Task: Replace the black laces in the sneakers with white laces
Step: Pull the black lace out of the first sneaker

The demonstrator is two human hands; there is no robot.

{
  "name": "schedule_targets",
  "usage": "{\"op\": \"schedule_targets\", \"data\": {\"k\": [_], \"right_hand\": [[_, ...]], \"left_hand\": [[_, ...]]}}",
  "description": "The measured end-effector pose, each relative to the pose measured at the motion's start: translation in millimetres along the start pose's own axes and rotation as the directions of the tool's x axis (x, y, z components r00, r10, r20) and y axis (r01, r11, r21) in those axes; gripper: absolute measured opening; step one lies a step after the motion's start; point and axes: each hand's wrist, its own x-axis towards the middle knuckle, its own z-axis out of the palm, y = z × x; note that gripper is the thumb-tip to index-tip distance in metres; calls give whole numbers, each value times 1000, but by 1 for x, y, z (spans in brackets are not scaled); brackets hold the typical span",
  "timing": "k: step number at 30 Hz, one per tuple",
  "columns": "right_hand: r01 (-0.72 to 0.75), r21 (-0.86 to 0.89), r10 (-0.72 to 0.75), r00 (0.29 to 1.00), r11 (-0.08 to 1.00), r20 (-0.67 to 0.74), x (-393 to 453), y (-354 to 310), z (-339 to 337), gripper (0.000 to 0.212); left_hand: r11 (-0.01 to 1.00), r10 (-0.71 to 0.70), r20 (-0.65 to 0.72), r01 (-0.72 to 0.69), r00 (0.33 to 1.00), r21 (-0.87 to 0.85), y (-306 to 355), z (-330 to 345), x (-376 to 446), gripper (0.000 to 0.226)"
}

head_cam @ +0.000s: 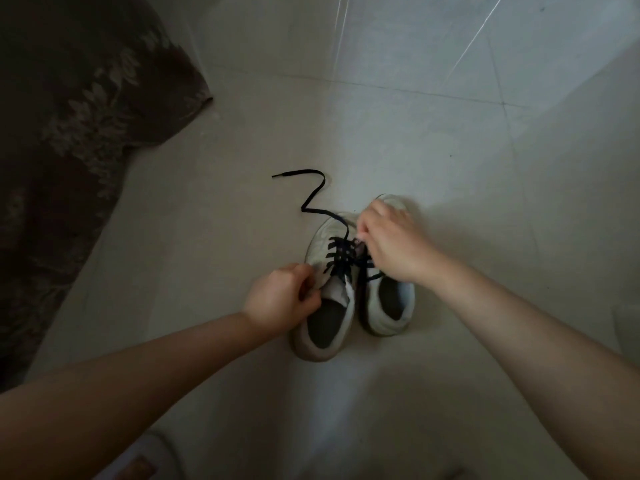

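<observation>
Two white sneakers sit side by side on the tiled floor [450,161], toes pointing away from the person, near the middle of the open tiles and well clear of the patterned rug [69,116] at the floor's left edge. The left sneaker [320,237] is the one being worked on. The left hand [280,299] has a closed grip on the shoe's collar, fingers curled round the edge beside the tongue, most likely to pin the shoe down so it doesn't slide when the lace is tugged. The right hand [391,244] reaches across over the right sneaker [391,306], its fingers bunched at the upper eyelets of the left shoe; they look pinched on the black lace [341,258], though the exact hold is hidden under the knuckles. One end of that lace is already free: it runs out over the toe and lies in a zigzag on the floor beyond the shoe, tip pointing towards the rug. The rest is still criss-crossed through the eyelets. The right shoe's lacing is mostly covered by the right hand, with a dark strand showing near its tongue. No white laces are in view. By my read this is early going, unthreading the first shoe, row by row, and the firm hold on the collar suits that pull.
</observation>
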Motion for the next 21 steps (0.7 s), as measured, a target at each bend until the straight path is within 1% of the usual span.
{"op": "schedule_targets", "data": {"k": [2, 3, 4, 6, 7, 8, 9, 11, 12, 13, 15, 16, 18, 19, 20, 21], "right_hand": [[-47, 18, 46, 999, 999, 23, -2, 7, 2, 6], [-49, 19, 48, 998, 999, 27, -4, 6, 6, 8], [-26, 24, 26, 1000, 999, 2, -5, 3, 10, 13], [102, 36, -98, 991, 994, -86, -3, -10, 13, 26], [175, 23, -173, 981, 984, -87, -1, -16, 12, 30], [235, -15, -236, 971, 972, -45, 1, -21, 11, 30], [270, -73, -269, 963, 960, 24, 4, -26, 12, 28], [287, -180, -262, 954, 941, 148, 9, -33, 18, 23], [287, -204, -256, 953, 936, 164, 10, -35, 22, 21], [288, -209, -264, 955, 934, 135, 10, -36, 26, 20], [280, -159, -281, 959, 947, 14, 9, -32, 32, 18], [252, -118, -259, 965, 960, -46, 8, -29, 30, 19], [130, -28, -133, 976, 991, -172, 7, -19, 19, 19], [48, 56, -33, 967, 997, -252, 8, -11, 11, 17], [-23, 176, 79, 944, 984, -321, 8, -2, 3, 15], [-61, 297, 172, 915, 953, -364, 9, 6, -5, 14]], "left_hand": [[1000, -6, -1, 6, 1000, -9, -2, 0, 2, 25], [1000, 1, 4, -1, 1000, -12, -2, 1, 2, 28], [1000, 14, 6, -14, 1000, -15, -3, 2, 2, 33], [999, 35, -5, -35, 999, -32, -5, 3, 3, 38], [998, 42, -8, -42, 999, -40, -6, 4, 3, 36], [998, 52, -8, -52, 999, -44, -6, 4, 4, 33], [997, 67, -14, -68, 998, -46, -7, 5, 5, 31], [995, 88, -23, -89, 996, -54, -8, 6, 5, 29], [994, 96, -29, -97, 995, -59, -8, 6, 5, 29], [992, 105, -41, -108, 994, -63, -9, 7, 5, 28], [990, 119, -64, -123, 991, -63, -10, 8, 4, 29], [991, 116, -70, -121, 991, -61, -11, 9, 3, 32], [993, 105, -65, -109, 992, -56, -11, 10, 3, 39], [993, 98, -58, -101, 994, -55, -10, 11, 3, 42], [994, 90, -53, -93, 995, -56, -10, 12, 3, 44], [995, 82, -52, -85, 995, -56, -9, 12, 3, 45]]}}
